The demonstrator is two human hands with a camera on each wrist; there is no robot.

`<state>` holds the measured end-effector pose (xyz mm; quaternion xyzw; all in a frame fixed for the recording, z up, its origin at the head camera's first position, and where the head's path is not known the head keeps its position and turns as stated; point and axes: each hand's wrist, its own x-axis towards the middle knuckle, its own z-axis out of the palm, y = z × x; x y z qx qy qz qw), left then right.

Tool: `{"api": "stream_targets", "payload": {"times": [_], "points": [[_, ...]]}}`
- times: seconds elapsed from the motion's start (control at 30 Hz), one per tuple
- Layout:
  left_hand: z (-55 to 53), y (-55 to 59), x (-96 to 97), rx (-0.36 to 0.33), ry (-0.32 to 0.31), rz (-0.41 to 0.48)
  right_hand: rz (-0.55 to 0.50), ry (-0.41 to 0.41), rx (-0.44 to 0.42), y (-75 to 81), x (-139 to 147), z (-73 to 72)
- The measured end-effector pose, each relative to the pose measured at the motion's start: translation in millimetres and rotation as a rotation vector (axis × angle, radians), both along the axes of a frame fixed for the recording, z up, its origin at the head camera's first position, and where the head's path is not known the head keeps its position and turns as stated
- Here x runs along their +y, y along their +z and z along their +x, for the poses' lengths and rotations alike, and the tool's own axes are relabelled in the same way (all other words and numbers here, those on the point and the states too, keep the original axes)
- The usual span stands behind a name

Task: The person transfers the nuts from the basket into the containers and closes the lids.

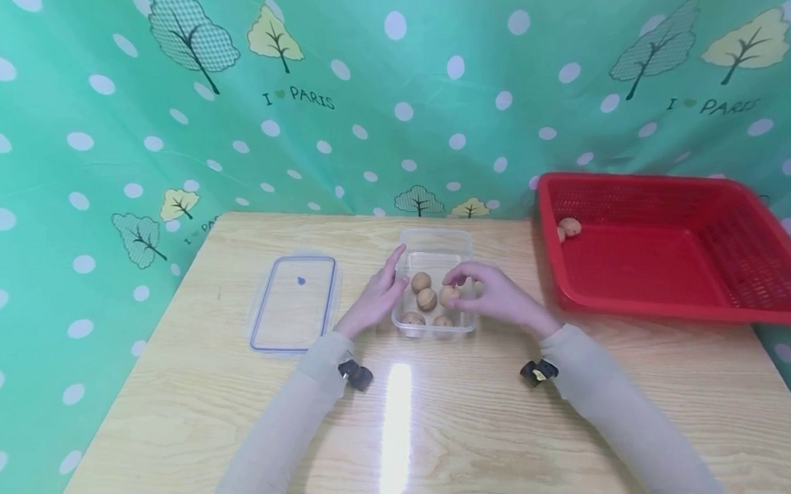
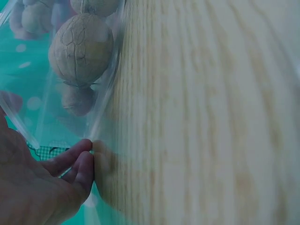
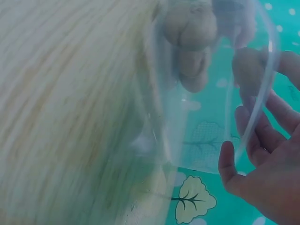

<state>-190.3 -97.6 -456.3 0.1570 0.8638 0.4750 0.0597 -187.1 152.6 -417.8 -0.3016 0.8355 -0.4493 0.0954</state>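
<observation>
I counted seven walnuts (image 1: 426,299) through the head camera: five within one clear box (image 1: 434,240), including the one in the fingers, and two together by the left wall of one red basket (image 1: 638,267). I saw one lid (image 1: 294,303) with a blue edge lying flat on the wooden table (image 1: 467,433), left of the box, and two black wrist straps (image 1: 355,374), one over each pale sleeve. On the green cloth (image 1: 363,59) I could read "I", a small heart and "PARIS", whole in two places and cut short in a third, near the table's far left corner. The walnuts were round and tan; in the left wrist view I made out a seam and branching lines on one shell. The right hand (image 1: 495,294) reached over the box's right rim and pinched one walnut between thumb and fingers; I couldn't tell whether that walnut touched the box floor. The left hand (image 1: 377,295) stood with its fingers extended, fingertips against the box's left side. The other four walnuts sat in the near half of the box.
</observation>
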Motion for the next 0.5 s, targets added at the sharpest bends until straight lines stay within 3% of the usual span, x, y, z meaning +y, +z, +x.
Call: {"api": "stream_targets", "payload": {"times": [0.27, 0.5], "points": [[-1.7, -0.5, 0.8, -0.009, 0.007, 0.002, 0.097, 0.034, 0.135, -7.3, -7.1, -2.5], [-2.5, -1.8, 1.1, -0.013, 0.004, 0.005, 0.126, 0.023, 0.118, -7.2, -9.5, 0.0]]}}
